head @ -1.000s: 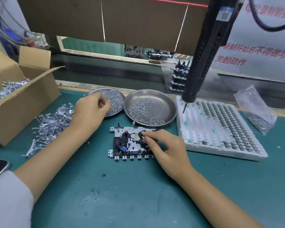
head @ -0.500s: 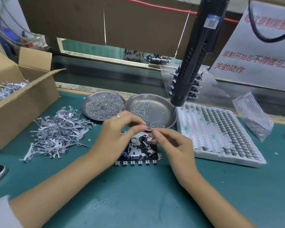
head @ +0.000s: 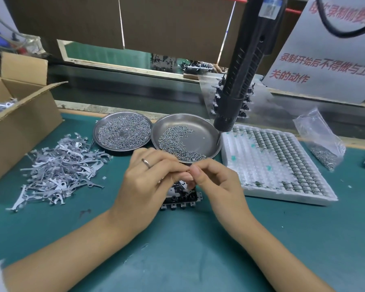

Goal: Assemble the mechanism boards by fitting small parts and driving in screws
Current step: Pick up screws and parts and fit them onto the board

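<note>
The mechanism board (head: pixel 180 197) lies on the green mat, mostly hidden under my hands. My left hand (head: pixel 143 184) and my right hand (head: pixel 213 182) meet just above it, fingertips together. Between them they pinch a tiny brass-coloured part (head: pixel 188 171). Which fingers carry it is hard to tell. Two steel dishes of small screws stand behind: the left dish (head: pixel 122 131) is full, the right dish (head: pixel 187 138) is half covered. The black electric screwdriver (head: pixel 240 76) hangs above the right dish's edge.
A heap of grey metal levers (head: pixel 59 167) lies at the left, beside an open cardboard box (head: pixel 19 114) holding more. A white foam tray of small parts (head: pixel 276 163) sits at the right, with a plastic bag of screws (head: pixel 320 140) beyond it.
My left hand came from the left screw dish to the board. My right hand lifted off the board, and both now pinch a tiny part above it. The view shifted slightly.
</note>
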